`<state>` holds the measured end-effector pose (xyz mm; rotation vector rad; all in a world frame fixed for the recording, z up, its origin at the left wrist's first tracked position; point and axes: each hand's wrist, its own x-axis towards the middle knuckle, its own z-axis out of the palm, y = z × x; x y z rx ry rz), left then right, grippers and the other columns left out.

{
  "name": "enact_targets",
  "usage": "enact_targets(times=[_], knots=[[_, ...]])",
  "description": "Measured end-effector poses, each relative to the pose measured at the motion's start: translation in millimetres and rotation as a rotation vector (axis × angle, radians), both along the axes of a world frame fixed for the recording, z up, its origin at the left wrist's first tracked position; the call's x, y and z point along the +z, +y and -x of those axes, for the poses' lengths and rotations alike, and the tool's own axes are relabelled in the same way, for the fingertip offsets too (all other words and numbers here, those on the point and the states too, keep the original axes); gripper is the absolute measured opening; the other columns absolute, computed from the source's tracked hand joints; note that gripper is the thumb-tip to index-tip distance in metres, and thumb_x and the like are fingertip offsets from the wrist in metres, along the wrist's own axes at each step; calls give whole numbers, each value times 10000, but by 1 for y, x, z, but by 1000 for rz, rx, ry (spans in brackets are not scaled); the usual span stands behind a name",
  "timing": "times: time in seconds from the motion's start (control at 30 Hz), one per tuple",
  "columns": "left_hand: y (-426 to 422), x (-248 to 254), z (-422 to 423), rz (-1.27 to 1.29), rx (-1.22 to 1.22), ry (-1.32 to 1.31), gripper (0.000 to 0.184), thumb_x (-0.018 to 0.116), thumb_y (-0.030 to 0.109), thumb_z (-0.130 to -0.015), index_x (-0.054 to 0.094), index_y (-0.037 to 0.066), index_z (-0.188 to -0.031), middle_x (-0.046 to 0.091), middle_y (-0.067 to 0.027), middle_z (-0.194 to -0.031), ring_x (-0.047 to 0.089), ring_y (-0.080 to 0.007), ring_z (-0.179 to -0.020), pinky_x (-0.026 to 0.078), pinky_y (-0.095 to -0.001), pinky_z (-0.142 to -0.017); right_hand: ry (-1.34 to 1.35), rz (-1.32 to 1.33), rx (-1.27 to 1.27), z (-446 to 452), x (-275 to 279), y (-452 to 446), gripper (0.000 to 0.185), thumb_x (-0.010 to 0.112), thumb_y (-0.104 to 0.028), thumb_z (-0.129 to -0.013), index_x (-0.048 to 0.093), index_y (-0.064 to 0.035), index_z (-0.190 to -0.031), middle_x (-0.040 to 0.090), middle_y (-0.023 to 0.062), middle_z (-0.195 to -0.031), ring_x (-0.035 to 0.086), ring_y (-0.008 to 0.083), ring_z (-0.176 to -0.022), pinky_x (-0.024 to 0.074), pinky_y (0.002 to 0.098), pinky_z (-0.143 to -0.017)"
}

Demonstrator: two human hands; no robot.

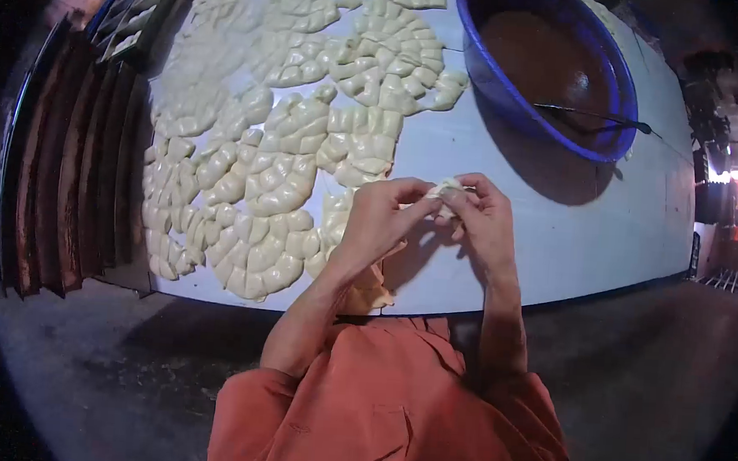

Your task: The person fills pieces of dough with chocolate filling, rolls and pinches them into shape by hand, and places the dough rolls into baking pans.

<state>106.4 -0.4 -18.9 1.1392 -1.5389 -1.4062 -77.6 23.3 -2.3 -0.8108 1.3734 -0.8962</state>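
Note:
Both hands meet over the white table (pixel 554 242), pinching one small piece of pale dough (pixel 447 190) between them. My left hand (pixel 384 219) has its thumb and fingers closed on the dough's left side. On the right side, my right hand (pixel 488 217) grips the same piece with thumb and fingertips. Many pale, glossy dough pieces (pixel 276 166) lie packed together on the table, left of the hands and beyond them. A blue tub (pixel 500 95) holding a brown filling (pixel 548 64) stands at the back right, with a dark-handled utensil (pixel 596 115) resting across its near side.
Dark, rusty trays (pixel 73 162) stand on edge at the table's left side. Behind them is a rack (pixel 141 14) with pale pieces in it. The table's front edge runs just before the person's red clothing (pixel 384 400). A metal grate lies on the floor at far right.

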Motion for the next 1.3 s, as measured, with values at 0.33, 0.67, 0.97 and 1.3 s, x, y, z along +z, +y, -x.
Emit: enact_targets(times=[0.33,0.67,0.97,1.3], knots=[[-3,-3,59,265,174,201,807,714,277,-916,281,-14,-1532,637,-255,-1269,656,-317,-1147,512,-360,-937,-207,300,-224,2,4,10,287,688,-61,-907,556,-27,-1160,631,31,-999,588,79,-874,489,209,-741],[0,-14,121,-25,-45,545,845,710,136,-926,179,41,-1577,525,-237,-1420,630,-220,-1125,525,-307,-905,-482,427,-219,56,39,-36,132,626,-88,-968,578,-39,-1080,657,44,-962,647,105,-841,540,243,-720],[-17,-9,72,-262,-62,112,424,621,180,-992,541,-12,-1362,656,-121,-1238,661,-140,-961,520,-276,-846,1129,209,548,156,39,-170,286,594,-286,-922,654,-25,-1022,713,164,-935,695,301,-889,511,424,-807],[-21,-5,70,-260,-161,52,372,620,171,-990,588,-26,-1304,676,-97,-1181,656,-122,-941,521,-260,-820,562,170,408,153,51,-163,222,601,-239,-942,651,-27,-983,684,86,-855,674,209,-794,514,340,-720]])
